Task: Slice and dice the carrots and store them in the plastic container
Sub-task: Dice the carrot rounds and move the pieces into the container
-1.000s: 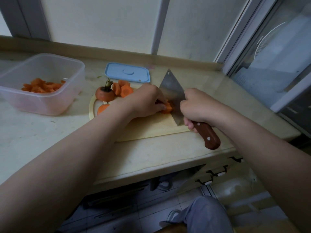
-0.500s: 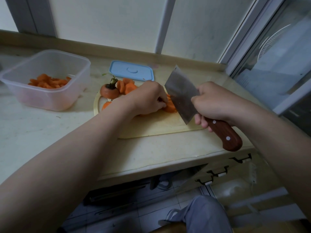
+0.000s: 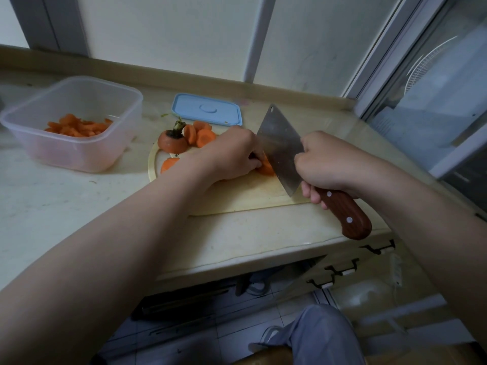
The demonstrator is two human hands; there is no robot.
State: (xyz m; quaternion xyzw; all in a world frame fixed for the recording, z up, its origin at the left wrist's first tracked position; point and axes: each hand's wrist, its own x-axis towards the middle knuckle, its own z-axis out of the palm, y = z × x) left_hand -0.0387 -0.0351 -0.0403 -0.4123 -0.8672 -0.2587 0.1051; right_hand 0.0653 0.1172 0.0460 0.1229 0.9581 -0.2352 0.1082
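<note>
While the left hand [image 3: 232, 154] curls its fingers down over a carrot piece [image 3: 266, 167] on the wooden cutting board [image 3: 250, 198], pinning it in place, the right hand [image 3: 326, 164] is wrapped tight round the front of the handle of a cleaver [image 3: 279, 148], whose wooden butt sticks out toward the person. Its broad blade stands nearly upright with its flat side against the carrot piece, so the orange stub shows only as a sliver between the left fingertips and the steel. The blade's long axis runs on a diagonal, from far and left to near and right, and the carrot lies on its left face, just under the left hand, which is plainly the nearer of the two. I judge that the next cut falls straight down just beside those fingertips, so the curled knuckles have to stay clear of the edge. At the board's far left end sit a carrot top [image 3: 172, 141] with its dark stem, a few round slices [image 3: 201, 134] behind it and a half slice [image 3: 168, 164] nearer. Well apart to the left on the pale countertop [image 3: 52, 201] stands the plastic container [image 3: 79, 156], open, with a shallow heap of cut carrot [image 3: 76, 126] in it; its blue lid [image 3: 207, 110] lies flat beyond the board
</note>
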